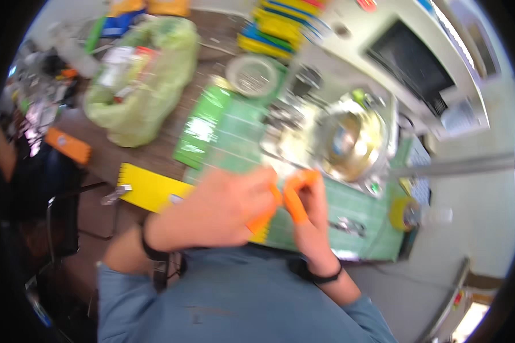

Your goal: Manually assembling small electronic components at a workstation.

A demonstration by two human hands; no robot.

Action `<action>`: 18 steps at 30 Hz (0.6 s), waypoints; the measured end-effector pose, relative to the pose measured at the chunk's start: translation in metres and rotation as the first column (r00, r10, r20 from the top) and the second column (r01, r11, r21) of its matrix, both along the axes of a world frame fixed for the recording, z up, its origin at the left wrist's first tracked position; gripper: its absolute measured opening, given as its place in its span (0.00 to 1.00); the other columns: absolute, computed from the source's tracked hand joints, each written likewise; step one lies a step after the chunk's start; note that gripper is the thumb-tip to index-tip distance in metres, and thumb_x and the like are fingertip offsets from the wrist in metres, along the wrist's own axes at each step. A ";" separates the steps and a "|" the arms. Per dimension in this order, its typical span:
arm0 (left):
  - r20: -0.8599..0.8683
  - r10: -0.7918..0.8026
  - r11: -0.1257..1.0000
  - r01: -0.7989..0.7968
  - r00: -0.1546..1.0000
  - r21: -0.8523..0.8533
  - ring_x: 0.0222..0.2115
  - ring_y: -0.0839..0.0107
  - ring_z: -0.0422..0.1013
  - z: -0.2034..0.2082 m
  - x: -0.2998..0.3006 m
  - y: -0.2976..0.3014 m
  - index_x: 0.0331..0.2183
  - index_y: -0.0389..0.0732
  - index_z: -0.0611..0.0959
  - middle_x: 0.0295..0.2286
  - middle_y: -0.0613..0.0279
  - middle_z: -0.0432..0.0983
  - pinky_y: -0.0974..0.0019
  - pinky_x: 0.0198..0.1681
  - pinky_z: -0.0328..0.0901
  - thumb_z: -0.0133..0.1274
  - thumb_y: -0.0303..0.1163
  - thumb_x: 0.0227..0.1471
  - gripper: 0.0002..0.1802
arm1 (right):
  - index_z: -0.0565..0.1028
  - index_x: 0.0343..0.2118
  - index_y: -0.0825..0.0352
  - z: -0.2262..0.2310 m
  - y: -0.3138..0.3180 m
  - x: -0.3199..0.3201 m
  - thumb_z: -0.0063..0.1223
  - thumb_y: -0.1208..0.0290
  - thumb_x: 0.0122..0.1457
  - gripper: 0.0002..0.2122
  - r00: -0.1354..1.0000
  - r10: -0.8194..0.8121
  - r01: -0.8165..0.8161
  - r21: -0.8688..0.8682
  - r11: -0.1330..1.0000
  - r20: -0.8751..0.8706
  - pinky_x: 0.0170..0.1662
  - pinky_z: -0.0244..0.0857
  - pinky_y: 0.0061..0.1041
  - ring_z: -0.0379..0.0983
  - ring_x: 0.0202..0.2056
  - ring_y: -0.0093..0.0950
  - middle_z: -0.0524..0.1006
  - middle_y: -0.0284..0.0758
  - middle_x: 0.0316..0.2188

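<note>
Over the near edge of the green cutting mat (pixel 234 137), my two hands are held close together, blurred by motion. Orange finger covers show on the fingers of both. My left hand (pixel 223 206) is closed, its back toward me; whatever lies in its fingers is hidden. The thumb and forefinger of my right hand (pixel 310 220) curve toward each other in a pinch, and anything between them is too blurred to name. Below the left hand lies a flat yellow strip (pixel 151 187), partly covered by it. A shiny green packet (pixel 203 126) rests just beyond.
A metal bowl (pixel 352 143) sits on a tray at the right, beside small metal parts (pixel 286 117). Farther back are a round white dish (pixel 252 75), stacked yellow packs (pixel 274 26) and a pale green bag (pixel 149 86). A small dark tool (pixel 348 226) lies near the right hand.
</note>
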State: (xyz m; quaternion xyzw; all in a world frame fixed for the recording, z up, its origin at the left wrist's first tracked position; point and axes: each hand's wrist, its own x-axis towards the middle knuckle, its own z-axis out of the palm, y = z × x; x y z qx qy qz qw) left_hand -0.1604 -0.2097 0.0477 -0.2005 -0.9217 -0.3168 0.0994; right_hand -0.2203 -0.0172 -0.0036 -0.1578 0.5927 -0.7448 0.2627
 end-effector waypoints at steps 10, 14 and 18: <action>-0.238 0.132 0.919 -0.029 0.962 0.394 0.35 0.57 0.76 -0.021 0.039 0.047 0.32 0.39 0.82 0.39 0.54 0.77 0.59 0.34 0.70 0.59 0.29 0.54 0.04 | 0.70 0.55 0.73 -0.015 0.062 -0.006 0.50 0.78 0.64 0.17 0.359 0.452 0.057 0.503 0.863 -0.817 0.48 0.69 0.31 0.75 0.46 0.38 0.76 0.46 0.49; -0.167 -0.059 0.873 0.132 0.984 0.470 0.43 0.53 0.75 -0.032 0.027 0.035 0.31 0.38 0.85 0.45 0.53 0.80 0.55 0.41 0.71 0.63 0.27 0.53 0.04 | 0.70 0.55 0.72 -0.028 0.052 -0.014 0.51 0.79 0.64 0.17 0.523 0.405 -0.081 0.429 0.899 -0.750 0.47 0.69 0.32 0.75 0.45 0.38 0.76 0.46 0.48; -0.128 -0.057 0.820 0.119 0.990 0.559 0.40 0.53 0.76 -0.044 0.023 0.032 0.31 0.37 0.85 0.41 0.53 0.81 0.57 0.39 0.71 0.63 0.28 0.54 0.05 | 0.71 0.54 0.71 -0.041 0.048 -0.028 0.51 0.79 0.63 0.16 0.721 0.358 -0.156 0.365 0.918 -0.593 0.46 0.69 0.32 0.75 0.44 0.39 0.76 0.46 0.47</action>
